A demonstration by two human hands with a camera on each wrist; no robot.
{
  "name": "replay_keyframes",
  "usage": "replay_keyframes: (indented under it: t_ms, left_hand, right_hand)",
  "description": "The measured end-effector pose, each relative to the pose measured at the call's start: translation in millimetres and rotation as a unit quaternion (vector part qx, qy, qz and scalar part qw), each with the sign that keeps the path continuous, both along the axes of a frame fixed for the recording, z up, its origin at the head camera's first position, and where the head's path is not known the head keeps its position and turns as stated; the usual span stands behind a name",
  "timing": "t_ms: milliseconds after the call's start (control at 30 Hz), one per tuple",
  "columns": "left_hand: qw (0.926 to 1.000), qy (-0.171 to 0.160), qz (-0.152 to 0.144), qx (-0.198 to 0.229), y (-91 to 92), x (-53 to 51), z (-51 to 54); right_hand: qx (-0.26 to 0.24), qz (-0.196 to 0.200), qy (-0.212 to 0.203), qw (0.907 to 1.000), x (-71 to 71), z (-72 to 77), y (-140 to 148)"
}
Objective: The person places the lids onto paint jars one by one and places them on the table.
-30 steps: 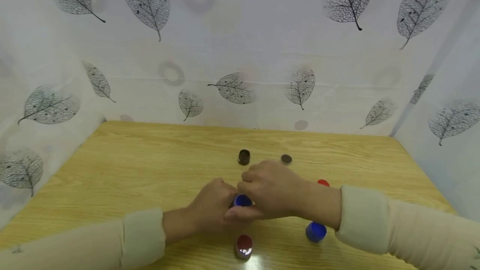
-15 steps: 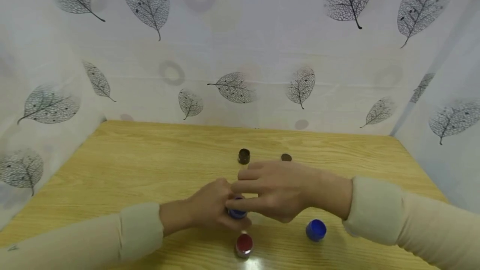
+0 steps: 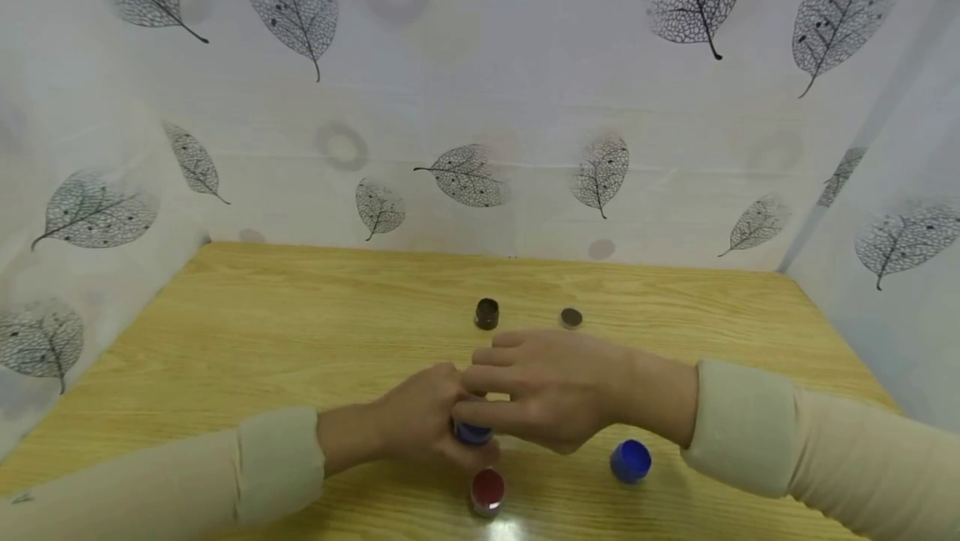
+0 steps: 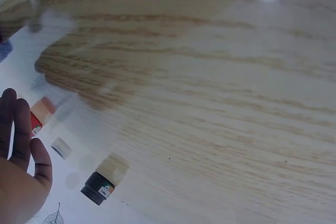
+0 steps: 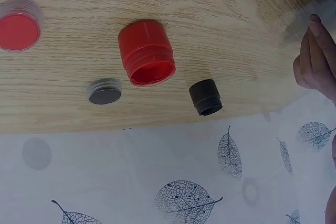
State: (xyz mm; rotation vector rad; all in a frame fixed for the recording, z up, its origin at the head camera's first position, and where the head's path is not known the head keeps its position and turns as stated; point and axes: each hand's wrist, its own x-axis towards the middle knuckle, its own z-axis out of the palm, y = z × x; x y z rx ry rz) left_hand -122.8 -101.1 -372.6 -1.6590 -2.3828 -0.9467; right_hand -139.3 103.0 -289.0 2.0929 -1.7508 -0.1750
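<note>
Two bare hands meet at the middle of a pale wood counter, over a small blue jar. The left hand has its fingers wrapped round the jar's side, with the thumb on the near side. The right hand comes in from above, its fingers bent, slightly apart and reaching to the jar, one lying across its top. Their tips and the thumb are hidden, so I cannot tell whether they pinch it. The jar's base is also too covered to say whether it touches the counter.

Just in front of the hands stands a jar with a glossy dark red top. To the right, near the right wrist, is a bright blue container. Towards the back are an uncapped black jar and, to its right, a flat black lid. The right wrist view adds a red jar with its mouth uncovered and, well apart from it, a red lid with ridged clear sides. Cream sleeves cover both forearms. Behind hangs a white cloth printed with skeleton leaves.
</note>
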Motion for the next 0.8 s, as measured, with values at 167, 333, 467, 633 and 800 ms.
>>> replay_keyframes:
  t_ms: [167, 333, 467, 633, 800]
  left_hand:
    - [0.999, -0.042, -0.017, -0.002, -0.7, 2.2, 0.2]
    - [0.9977, -0.065, -0.018, 0.0, -1.3, 4.6, 1.3]
    - [0.9997, -0.017, -0.018, 0.001, -2.3, 3.3, 2.1]
    - [0.997, -0.075, -0.019, -0.008, -2.6, 1.3, 3.3]
    - [0.9952, -0.093, -0.03, 0.004, -3.0, -0.5, 2.3]
  right_hand:
    - [0.007, 0.002, -0.009, 0.9999, 1.3, 0.8, -1.1]
    - [0.033, 0.0, 0.004, 0.9995, 5.8, 3.5, -2.7]
    - [0.052, -0.006, 0.014, 0.9985, 8.9, 5.4, -2.6]
    - [0.065, -0.01, 0.026, 0.9975, 9.8, 5.5, -1.2]
    - [0.067, -0.006, 0.039, 0.997, 9.4, 6.6, -0.5]
